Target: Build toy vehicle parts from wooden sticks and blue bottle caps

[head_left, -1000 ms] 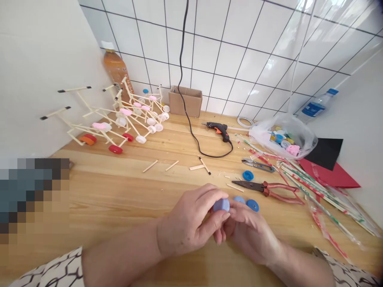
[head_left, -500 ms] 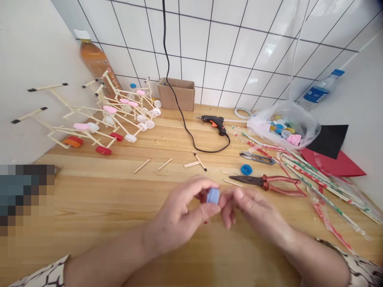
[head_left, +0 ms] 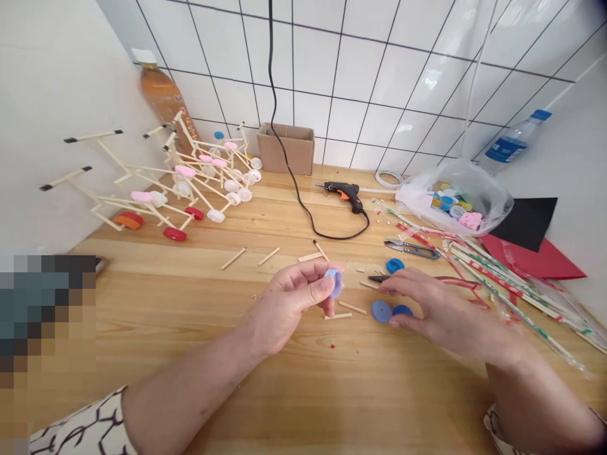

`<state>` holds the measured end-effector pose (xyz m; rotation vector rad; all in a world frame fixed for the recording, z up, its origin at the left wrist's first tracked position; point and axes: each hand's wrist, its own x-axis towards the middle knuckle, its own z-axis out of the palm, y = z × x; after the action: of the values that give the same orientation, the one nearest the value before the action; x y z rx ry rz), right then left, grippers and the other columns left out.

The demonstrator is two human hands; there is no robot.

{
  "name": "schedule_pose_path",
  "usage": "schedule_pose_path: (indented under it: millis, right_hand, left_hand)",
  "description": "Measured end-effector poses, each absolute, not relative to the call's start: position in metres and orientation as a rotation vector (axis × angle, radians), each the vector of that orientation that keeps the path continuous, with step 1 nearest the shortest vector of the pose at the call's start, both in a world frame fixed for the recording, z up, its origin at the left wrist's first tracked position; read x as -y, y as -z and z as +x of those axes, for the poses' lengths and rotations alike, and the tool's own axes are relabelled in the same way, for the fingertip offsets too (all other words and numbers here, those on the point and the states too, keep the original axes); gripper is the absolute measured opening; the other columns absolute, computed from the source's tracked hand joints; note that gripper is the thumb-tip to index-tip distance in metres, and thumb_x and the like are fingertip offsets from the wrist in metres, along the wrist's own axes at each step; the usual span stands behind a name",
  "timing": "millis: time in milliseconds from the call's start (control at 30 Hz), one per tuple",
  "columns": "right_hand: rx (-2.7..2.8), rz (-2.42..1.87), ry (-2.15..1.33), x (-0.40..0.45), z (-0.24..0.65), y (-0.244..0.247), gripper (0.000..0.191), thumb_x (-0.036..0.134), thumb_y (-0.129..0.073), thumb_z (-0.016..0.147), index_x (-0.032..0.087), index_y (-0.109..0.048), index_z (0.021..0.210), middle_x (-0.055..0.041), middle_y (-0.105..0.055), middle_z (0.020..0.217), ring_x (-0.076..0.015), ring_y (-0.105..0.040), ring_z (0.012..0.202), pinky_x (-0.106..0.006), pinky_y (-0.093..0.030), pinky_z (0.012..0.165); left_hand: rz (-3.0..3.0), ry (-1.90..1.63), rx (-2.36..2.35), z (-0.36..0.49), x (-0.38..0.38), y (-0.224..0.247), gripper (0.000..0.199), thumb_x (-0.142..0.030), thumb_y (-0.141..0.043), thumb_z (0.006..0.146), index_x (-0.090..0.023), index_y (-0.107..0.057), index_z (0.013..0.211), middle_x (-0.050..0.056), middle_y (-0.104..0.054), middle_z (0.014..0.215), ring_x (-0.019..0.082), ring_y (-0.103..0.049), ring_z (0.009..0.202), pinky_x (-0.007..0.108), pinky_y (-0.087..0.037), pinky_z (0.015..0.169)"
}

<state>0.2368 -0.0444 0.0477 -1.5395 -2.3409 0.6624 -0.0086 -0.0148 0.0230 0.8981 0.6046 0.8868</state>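
One pale blue cap (head_left: 334, 282) is sitting pinched in the left hand (head_left: 291, 305), thumb and fingers closing on its rim, a firm hold that is keeping its face clear and steady above the desk (head_left: 156, 297). Just right of that cap, a dark blue cap (head_left: 381, 311) and a darker cap (head_left: 403, 310) are lying close together. The right hand (head_left: 446, 309) is reaching over them, its fingers (head_left: 408, 282) spread open, gripping nothing, and staying light enough not to nudge them. Further right of the pale cap, red-handled pliers (head_left: 458, 282) are lying partly beneath that hand.
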Motion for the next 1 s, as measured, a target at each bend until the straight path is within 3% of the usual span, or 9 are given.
schedule_pose_path:
  millis: [133, 333, 500, 700, 1000]
  right_hand:
    - [2.467, -1.538, -0.612, 0.047, 0.236, -0.039, 0.027, 0.018, -0.063, 0.074, 0.028, -0.066, 0.098, -0.0053, -0.063, 0.097, -0.0231, -0.057, 0.087, -0.036, -0.043, 0.074]
    - [2.479, -1.601, -0.571, 0.048, 0.223, -0.042, 0.013, 0.016, -0.056, 0.077, 0.023, -0.062, 0.086, -0.0059, -0.061, 0.085, -0.0218, -0.055, 0.08, -0.035, -0.043, 0.069]
    - [2.029, -1.509, -0.925, 0.052, 0.206, -0.047, 0.014, 0.023, -0.06, 0.076, 0.021, -0.06, 0.09, -0.0031, -0.062, 0.08, -0.0164, -0.054, 0.072, -0.029, -0.045, 0.064]
    - [1.644, -1.276, -1.292, 0.062, 0.188, -0.039, 0.019, 0.029, -0.062, 0.08, 0.02, -0.058, 0.096, -0.004, -0.062, 0.087, -0.016, -0.056, 0.078, -0.03, -0.048, 0.071]
    - [1.566, -1.275, -1.161, 0.068, 0.179, -0.035, 0.022, 0.031, -0.067, 0.076, 0.022, -0.061, 0.095, -0.0037, -0.063, 0.085, -0.0174, -0.056, 0.077, -0.031, -0.048, 0.071]
  left_hand:
    - [0.913, -0.858, -0.579, -0.007, 0.016, -0.02, 0.026, -0.027, -0.071, 0.073, -0.015, -0.065, 0.095, 0.002, -0.062, 0.081, 0.011, -0.056, 0.064, 0.027, -0.047, 0.061]
    - [0.899, -0.816, -0.57, -0.005, 0.019, -0.018, 0.03, -0.022, -0.074, 0.069, -0.014, -0.063, 0.096, 0.002, -0.063, 0.08, 0.012, -0.058, 0.067, 0.03, -0.048, 0.069]
    - [1.011, -0.798, -0.651, -0.004, 0.026, -0.022, 0.029, -0.017, -0.072, 0.069, -0.016, -0.063, 0.097, 0.002, -0.064, 0.082, 0.012, -0.058, 0.076, 0.028, -0.048, 0.073]
    - [1.137, -0.731, -0.758, -0.002, 0.034, -0.029, 0.03, -0.017, -0.069, 0.07, -0.017, -0.061, 0.099, 0.003, -0.065, 0.085, 0.014, -0.059, 0.077, 0.024, -0.048, 0.062]
    - [1.199, -0.775, -0.768, -0.001, 0.036, -0.026, 0.026, -0.016, -0.067, 0.071, -0.017, -0.061, 0.096, 0.003, -0.067, 0.086, 0.015, -0.062, 0.08, 0.024, -0.049, 0.063]
